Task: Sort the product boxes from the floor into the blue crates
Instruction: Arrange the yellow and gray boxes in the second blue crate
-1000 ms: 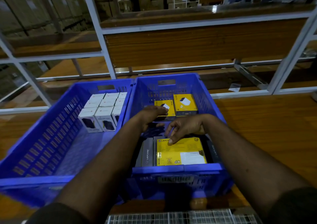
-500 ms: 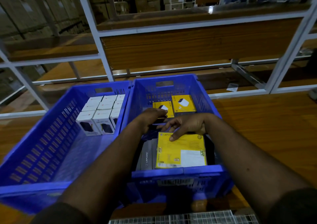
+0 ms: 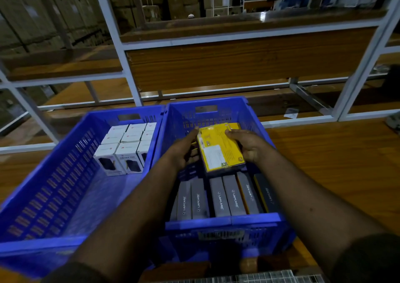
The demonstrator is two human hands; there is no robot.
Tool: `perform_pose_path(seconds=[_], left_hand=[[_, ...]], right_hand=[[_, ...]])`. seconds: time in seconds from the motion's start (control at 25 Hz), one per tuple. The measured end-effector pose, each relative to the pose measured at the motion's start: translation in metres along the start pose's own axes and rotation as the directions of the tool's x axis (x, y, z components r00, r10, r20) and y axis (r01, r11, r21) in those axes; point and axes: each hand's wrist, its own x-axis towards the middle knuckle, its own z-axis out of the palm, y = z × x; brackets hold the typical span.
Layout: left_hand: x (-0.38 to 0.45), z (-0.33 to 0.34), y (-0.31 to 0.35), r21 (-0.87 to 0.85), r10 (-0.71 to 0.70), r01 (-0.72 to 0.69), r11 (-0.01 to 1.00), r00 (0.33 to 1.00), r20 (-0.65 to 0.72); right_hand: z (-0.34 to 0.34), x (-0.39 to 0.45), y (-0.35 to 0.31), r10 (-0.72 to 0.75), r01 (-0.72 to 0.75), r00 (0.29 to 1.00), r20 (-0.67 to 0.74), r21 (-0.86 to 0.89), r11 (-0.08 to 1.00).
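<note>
**Head view: yellow box lifted over a crowded crate**

Head camera looks down on two blue slotted plastic crates side by side on a wooden floor. The left crate holds a block of white upright product boxes at its far end. The right crate has a row of grey boxes standing on edge along its near side.

Above that row, both hands hold a flat yellow cardboard box, tilted. The right hand wraps its edge with curled fingers; the left hand steadies the other side, fingers fairly straight.

From where I stand, the risk is the tilt: a loosened grip could let the box slide onto the grey ones and knock them askew. Forcing it into too narrow a gap could crush a corner.
</note>
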Motion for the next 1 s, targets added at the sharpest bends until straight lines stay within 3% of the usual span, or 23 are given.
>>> perform_pose_path(seconds=[0.08, 0.28, 0.76, 0.92, 1.0], left_hand=[[-0.003, 0.006, 0.0, 0.005, -0.015, 0.015, 1.0, 0.997, 0.072], [-0.011, 0.011, 0.003, 0.002, -0.019, 0.019, 1.0, 0.997, 0.069], [-0.005, 0.009, 0.004, 0.05, 0.057, -0.058, 0.997, 0.998, 0.005], [-0.009, 0.007, 0.006, 0.046, 0.146, -0.15, 0.988, 0.986, 0.078], [-0.009, 0.008, 0.008, 0.078, 0.15, -0.16, 0.984, 0.982, 0.119]], right_hand=[[0.0, -0.002, -0.002, 0.006, -0.002, 0.998, -0.065, 0.069, 0.998], [0.003, -0.006, -0.002, 0.025, -0.011, 0.992, -0.123, 0.119, 0.993], [0.004, 0.004, 0.005, 0.059, -0.057, 0.993, -0.101, 0.024, 0.998], [-0.006, 0.019, 0.012, 0.194, -0.21, 0.966, -0.169, -0.084, 0.974], [-0.012, 0.025, 0.015, 0.261, -0.268, 0.953, -0.156, -0.027, 0.963]])
